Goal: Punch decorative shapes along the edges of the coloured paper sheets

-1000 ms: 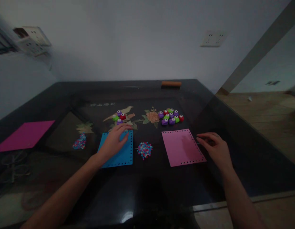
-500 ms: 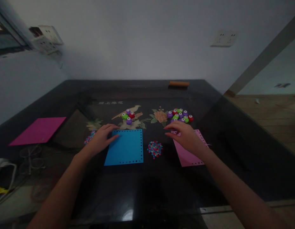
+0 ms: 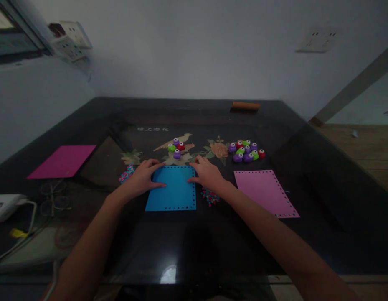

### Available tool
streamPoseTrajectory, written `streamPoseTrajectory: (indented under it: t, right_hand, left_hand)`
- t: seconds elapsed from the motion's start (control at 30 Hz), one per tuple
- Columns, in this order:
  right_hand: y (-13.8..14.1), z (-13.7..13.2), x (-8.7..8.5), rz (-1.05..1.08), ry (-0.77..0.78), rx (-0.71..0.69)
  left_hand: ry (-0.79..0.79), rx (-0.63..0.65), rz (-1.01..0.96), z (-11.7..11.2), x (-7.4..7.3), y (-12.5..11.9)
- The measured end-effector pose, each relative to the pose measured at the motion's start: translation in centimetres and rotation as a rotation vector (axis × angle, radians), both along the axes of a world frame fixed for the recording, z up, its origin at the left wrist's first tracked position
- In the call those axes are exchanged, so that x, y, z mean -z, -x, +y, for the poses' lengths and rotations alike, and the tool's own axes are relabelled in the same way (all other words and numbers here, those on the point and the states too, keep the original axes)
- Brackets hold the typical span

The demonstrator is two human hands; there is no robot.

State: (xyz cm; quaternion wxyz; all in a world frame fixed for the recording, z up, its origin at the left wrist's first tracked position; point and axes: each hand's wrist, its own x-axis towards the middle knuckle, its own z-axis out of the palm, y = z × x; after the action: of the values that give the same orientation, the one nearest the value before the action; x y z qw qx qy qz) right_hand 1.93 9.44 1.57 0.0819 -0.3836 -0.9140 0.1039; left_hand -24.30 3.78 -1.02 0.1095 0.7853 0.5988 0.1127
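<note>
A blue sheet of paper [image 3: 173, 190] lies flat on the dark tabletop, with small holes or dark dots along its top, right and part of its bottom edge. My left hand [image 3: 141, 179] rests at its upper left side, thumb on the sheet and fingers apart. At the upper right corner is my right hand [image 3: 209, 173], thumb and forefinger spread at the edge. Under that hand's wrist lies a pile of small coloured beads [image 3: 210, 197], partly covered. Another bead pile [image 3: 126, 173] sits beside my left hand. Just beyond the sheet stands a small cluster of big-eyed toys [image 3: 176, 154].
A pink sheet with edge holes [image 3: 259, 188] lies to the right, below more purple, green and red toys [image 3: 247, 149]. On the left are a magenta sheet [image 3: 62, 161], eyeglasses [image 3: 52, 198] and a white device with a cable [image 3: 7, 205]. A brown roll [image 3: 246, 106] lies at the back.
My right hand has moved left from the pink sheet to the blue sheet's right corner. My left hand stays at the blue sheet. The view has shifted slightly.
</note>
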Motion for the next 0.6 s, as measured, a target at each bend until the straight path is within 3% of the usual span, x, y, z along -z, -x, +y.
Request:
streamPoseTrajectory:
  t: [0.4, 0.6]
  right_hand:
    - [0.0, -0.3, 0.0, 0.081, 0.013, -0.022]
    - [0.2, -0.4, 0.2, 0.176, 0.042, 0.037]
  left_hand:
    - [-0.019, -0.004, 0.000, -0.2, -1.3, -0.8]
    - [0.032, -0.028, -0.059, -0.4, -2.0, -1.4]
